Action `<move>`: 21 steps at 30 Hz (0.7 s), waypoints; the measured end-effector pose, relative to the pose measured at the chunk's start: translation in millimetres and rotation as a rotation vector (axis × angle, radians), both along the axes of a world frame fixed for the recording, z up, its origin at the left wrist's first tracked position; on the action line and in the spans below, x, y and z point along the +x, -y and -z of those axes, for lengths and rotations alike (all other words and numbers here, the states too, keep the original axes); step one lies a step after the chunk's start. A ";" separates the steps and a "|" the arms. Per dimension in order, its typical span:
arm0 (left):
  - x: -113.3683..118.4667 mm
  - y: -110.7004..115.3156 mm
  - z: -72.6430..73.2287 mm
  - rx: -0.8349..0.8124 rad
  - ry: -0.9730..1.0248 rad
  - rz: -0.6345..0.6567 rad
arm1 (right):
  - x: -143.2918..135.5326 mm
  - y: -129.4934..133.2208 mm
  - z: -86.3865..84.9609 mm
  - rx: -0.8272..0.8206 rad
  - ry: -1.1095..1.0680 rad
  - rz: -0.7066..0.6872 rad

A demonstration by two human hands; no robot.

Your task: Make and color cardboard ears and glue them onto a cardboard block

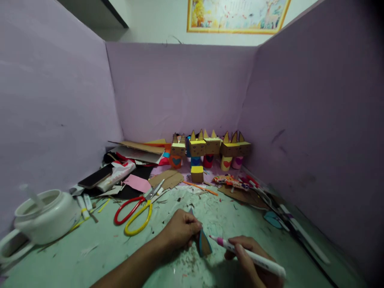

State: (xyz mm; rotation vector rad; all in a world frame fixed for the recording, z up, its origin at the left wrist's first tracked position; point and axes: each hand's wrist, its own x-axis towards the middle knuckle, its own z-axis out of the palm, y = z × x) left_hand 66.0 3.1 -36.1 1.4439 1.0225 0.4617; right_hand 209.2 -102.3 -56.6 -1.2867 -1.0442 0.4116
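Note:
My left hand (182, 229) is closed on a small brown cardboard piece (205, 245) with blue edges, pinching it near its upper part. Some of the piece is hidden behind the fingers. A white marker (261, 260) with a pink tip is gripped in my right hand (250, 254), pen-fashion. Its uncapped tip points left, a short gap away from the cardboard. Scissors (147, 206) with one red and one yellow handle loop lie spread on the table, left of my left hand.
Several cardboard cat-like figures (197, 148) stand at the back, with a small yellow-topped box (197, 175) before them. A white mug (48, 216) is at left, near a dark phone (95, 176). Rods (306, 232) and scraps lie right. Purple walls (183, 84) enclose three sides.

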 end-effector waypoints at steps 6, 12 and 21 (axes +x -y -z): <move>-1.0 -3.8 2.3 0.001 -0.006 0.037 | 2.4 0.0 -0.9 0.049 0.036 -0.098; -0.2 -3.8 -1.0 0.029 -0.026 0.036 | 2.9 -2.4 1.7 0.047 0.029 -0.106; -0.9 0.2 -8.2 -0.012 -0.029 0.050 | 4.0 -2.3 -0.6 0.030 0.047 -0.121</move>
